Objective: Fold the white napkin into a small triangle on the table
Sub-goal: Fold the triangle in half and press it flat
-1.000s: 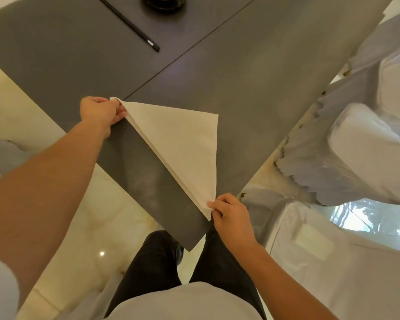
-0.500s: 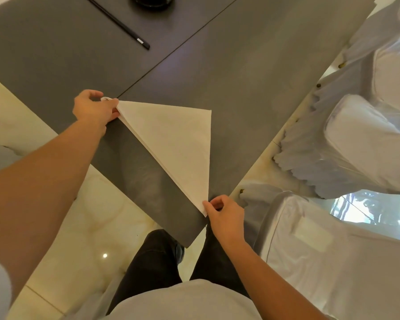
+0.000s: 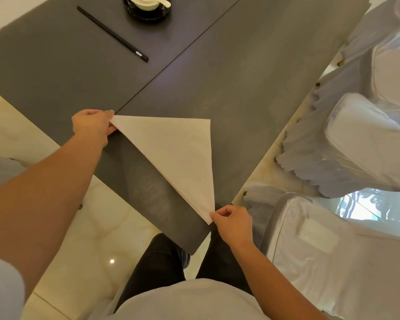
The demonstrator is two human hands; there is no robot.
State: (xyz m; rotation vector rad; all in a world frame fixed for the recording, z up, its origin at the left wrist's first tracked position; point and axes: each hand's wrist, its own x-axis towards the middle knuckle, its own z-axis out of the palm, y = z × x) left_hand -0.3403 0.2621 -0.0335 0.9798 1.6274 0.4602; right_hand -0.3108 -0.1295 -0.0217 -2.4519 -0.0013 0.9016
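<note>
The white napkin (image 3: 178, 155) lies flat on the dark grey table (image 3: 240, 84) as a large triangle, its long folded edge facing me. My left hand (image 3: 91, 123) pinches the napkin's far-left corner. My right hand (image 3: 233, 221) pinches the near corner, close to the table's front corner. The third corner points right, untouched.
Black chopsticks (image 3: 112, 33) lie at the back left of the table. A dark saucer with a white cup and spoon (image 3: 147, 6) stands at the far edge. White-covered chairs (image 3: 356, 144) stand close on the right. My legs are just below the table corner.
Both hands keep their hold on the same two corners. The view has tilted up, so the cup and saucer show more fully.
</note>
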